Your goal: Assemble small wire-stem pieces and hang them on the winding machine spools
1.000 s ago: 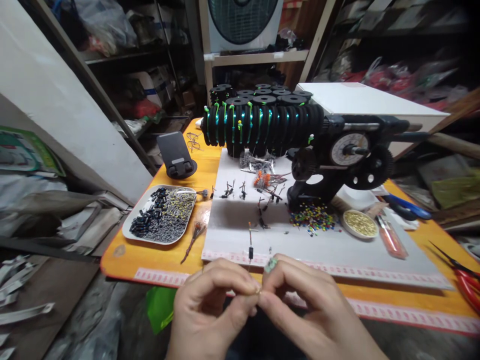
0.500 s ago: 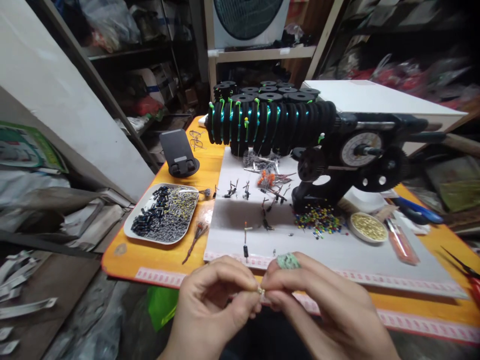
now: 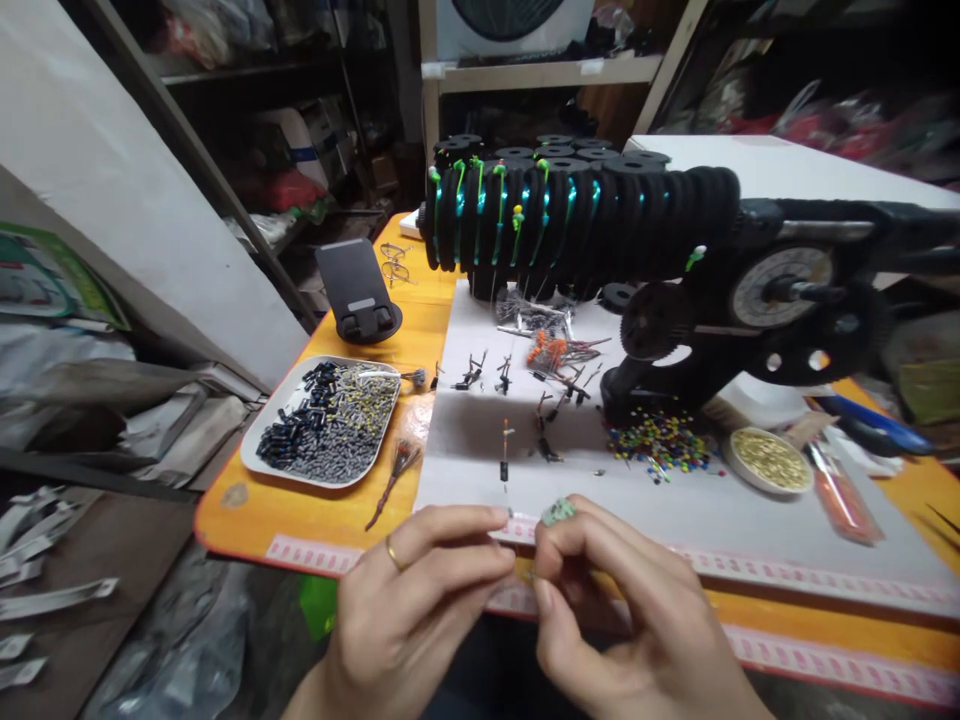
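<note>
My left hand [image 3: 420,590], with a ring on one finger, is held at the table's front edge. Its fingers are stretched out, fairly straight, and no object shows plainly between them. A tiny grey piece [image 3: 510,512] is by its index fingertip. My right hand [image 3: 615,610] is closed in a pinch just to the right, a small gap away; a green patterned wrap [image 3: 559,512] covers one finger. Whatever sits in the pinch is too small and hidden to name. Beyond the hands, a small black-and-orange stick-like piece [image 3: 505,460] lies on the white board [image 3: 465,450].
A white tray [image 3: 251,465] of small dark and grey cylinders stands left. Colourful beads [image 3: 664,445] and a dish [image 3: 799,488] of gold-coloured bits lie right. Behind them is a black machine [image 3: 787,290] with a ribbed roller [image 3: 585,225]. A phone stand [image 3: 356,290] is at the back left.
My hands, which met in a pinch on a tiny gold-coloured piece, have come apart. The left fingers have straightened; the right stays pinched. The view has shifted slightly.
</note>
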`<control>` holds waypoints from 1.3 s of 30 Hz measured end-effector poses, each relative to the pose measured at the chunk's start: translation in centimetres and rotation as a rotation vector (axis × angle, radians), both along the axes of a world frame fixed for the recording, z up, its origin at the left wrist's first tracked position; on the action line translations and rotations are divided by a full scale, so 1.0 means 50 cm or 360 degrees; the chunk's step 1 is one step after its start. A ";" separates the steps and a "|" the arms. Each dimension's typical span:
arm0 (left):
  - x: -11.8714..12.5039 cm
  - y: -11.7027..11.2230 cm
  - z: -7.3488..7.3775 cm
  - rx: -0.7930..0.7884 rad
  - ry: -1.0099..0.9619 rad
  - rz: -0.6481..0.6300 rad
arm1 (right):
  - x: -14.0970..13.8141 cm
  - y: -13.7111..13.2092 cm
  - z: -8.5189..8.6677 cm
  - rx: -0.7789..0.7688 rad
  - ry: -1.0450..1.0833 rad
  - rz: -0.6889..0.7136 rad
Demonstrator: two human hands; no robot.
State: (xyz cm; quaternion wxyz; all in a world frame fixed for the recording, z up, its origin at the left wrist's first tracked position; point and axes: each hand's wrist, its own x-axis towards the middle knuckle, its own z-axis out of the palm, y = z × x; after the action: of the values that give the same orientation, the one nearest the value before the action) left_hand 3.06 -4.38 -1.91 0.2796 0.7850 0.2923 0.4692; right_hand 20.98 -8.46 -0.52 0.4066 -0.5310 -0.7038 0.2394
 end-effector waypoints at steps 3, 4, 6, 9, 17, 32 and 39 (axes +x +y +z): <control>-0.012 0.014 0.004 0.0317 0.0288 0.0078 | -0.004 0.011 -0.009 0.0133 -0.0187 -0.0029; -0.015 0.019 0.006 0.0360 0.0366 0.0093 | -0.005 0.016 -0.013 0.0196 -0.0263 -0.0040; -0.017 0.031 0.010 0.0346 0.0502 0.0136 | -0.008 0.026 -0.022 0.0299 -0.0393 -0.0074; -0.020 0.047 0.016 0.0175 0.0675 0.0178 | -0.016 0.041 -0.034 0.0357 -0.0529 -0.0112; -0.047 0.073 0.035 -0.0225 0.0910 0.0088 | -0.038 0.059 -0.050 0.0344 -0.0648 -0.0052; -0.059 0.087 0.030 -0.0278 0.0897 0.0024 | -0.041 0.063 -0.050 0.0305 -0.0740 0.0005; -0.062 0.091 0.030 -0.0286 0.0897 -0.0008 | -0.041 0.061 -0.052 0.0304 -0.0760 -0.0007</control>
State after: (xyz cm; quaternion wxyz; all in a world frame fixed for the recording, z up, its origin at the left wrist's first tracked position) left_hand -0.02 0.15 -0.39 0.2569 0.8573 0.3967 0.2041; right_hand 18.95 -5.43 -3.13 0.2777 -0.5333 -0.7981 0.0389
